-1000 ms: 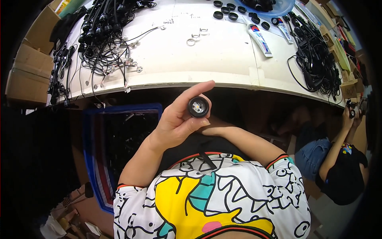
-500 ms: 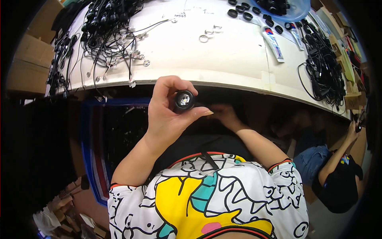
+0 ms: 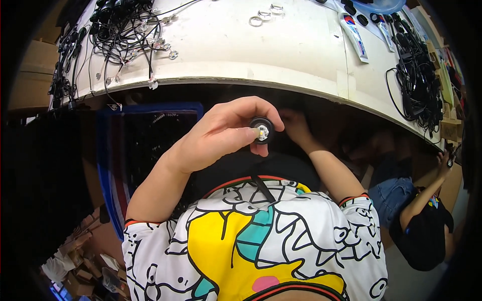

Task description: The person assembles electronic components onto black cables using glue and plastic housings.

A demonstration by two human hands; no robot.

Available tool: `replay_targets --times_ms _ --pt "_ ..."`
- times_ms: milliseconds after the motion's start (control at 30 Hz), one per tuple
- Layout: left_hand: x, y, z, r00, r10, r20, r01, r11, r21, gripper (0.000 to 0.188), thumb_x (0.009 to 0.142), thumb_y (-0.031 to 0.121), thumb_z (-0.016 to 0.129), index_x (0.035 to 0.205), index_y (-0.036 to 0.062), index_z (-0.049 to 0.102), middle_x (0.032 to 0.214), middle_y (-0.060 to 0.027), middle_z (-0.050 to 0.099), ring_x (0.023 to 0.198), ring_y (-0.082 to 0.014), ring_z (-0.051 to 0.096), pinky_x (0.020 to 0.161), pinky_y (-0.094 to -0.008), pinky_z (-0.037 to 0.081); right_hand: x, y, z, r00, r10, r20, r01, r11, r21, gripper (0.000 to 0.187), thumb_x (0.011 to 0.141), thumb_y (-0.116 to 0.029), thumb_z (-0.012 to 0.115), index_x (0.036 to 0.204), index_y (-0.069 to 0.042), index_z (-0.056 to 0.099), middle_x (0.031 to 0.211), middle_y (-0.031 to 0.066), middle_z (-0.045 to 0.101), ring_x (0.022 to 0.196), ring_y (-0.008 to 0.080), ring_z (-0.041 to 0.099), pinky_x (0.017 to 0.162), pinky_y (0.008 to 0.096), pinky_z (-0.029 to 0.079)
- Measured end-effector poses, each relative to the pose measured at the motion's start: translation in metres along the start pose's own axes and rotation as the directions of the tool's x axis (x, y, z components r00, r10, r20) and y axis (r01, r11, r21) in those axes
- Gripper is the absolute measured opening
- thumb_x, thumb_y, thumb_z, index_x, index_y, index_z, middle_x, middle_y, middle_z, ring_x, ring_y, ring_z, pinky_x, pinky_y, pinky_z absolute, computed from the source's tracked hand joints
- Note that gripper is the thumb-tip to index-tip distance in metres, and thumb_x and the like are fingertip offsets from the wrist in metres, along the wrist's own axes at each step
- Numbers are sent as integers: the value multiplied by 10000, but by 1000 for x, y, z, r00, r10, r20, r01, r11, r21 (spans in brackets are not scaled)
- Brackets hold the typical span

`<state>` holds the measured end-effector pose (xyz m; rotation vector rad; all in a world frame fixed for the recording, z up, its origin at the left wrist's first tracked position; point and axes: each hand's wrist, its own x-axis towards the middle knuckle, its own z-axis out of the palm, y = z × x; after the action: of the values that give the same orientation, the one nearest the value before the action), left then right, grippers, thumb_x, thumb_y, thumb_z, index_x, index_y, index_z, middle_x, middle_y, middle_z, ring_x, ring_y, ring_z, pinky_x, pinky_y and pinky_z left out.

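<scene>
My left hand (image 3: 221, 133) is closed around a small round black lamp housing (image 3: 269, 125), its open face turned up toward me. Inside sits a white LED board (image 3: 263, 133) with a yellow dot, and my thumb tip presses on the board's edge. The index finger curls over the far side of the rim, while other fingertips show beneath it. Just right of the housing, my right hand (image 3: 297, 126) reaches into the shadow below the table edge. Its fingers are mostly hidden, so what it holds, if anything, does not show.
Beyond my hands runs a white table (image 3: 221, 55). Tangled black cables with LED boards (image 3: 128, 37) lie on its left, more black cables (image 3: 419, 75) on its right. Silver rings (image 3: 256, 21) and tubes (image 3: 355, 37) lie between. A blue-framed bin (image 3: 108, 165) stands left; a co-worker (image 3: 427, 226) sits right.
My left hand has moved right with the lamp housing, and its thumb has come onto the LED board. My right hand has shifted slightly right and up. The table sits higher in view.
</scene>
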<state>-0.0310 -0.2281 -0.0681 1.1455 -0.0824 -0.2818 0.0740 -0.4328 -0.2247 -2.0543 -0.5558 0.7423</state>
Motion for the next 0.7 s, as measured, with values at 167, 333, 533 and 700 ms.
replay_targets --times_ms 167,333,533,700 --pt "2 -1 2 1000 11 -11 -11 1000 8 281 769 144 488 991 -28 501 1007 -160 522 749 -144 566 677 -240 477 1 -4 -1 996 71 51 -81 969 234 195 738 6 571 918 -27 641 841 77 649 791 141 607 738 245 472" --pt "2 -3 1 1000 -4 -25 5 999 48 262 774 138 502 978 -25 511 986 -151 535 740 -134 571 663 -234 483 1 10 3 998 28 47 -41 956 290 179 739 3 577 904 -19 643 831 71 650 778 130 604 735 243 472" --pt "-1 -5 2 999 -6 -46 7 999 33 244 773 125 493 967 -20 520 963 -142 554 712 -124 574 650 -226 485 -1 12 7 997 45 63 -60 966 252 170 738 -12 591 898 -26 645 822 67 649 778 130 604 737 248 467" --pt "0 -3 1 993 -62 -101 71 994 88 232 768 98 473 956 -27 524 953 -136 567 686 -119 575 644 -226 486 3 37 18 993 72 92 -88 979 182 199 722 -50 623 920 -34 639 855 79 643 801 136 591 746 266 464"
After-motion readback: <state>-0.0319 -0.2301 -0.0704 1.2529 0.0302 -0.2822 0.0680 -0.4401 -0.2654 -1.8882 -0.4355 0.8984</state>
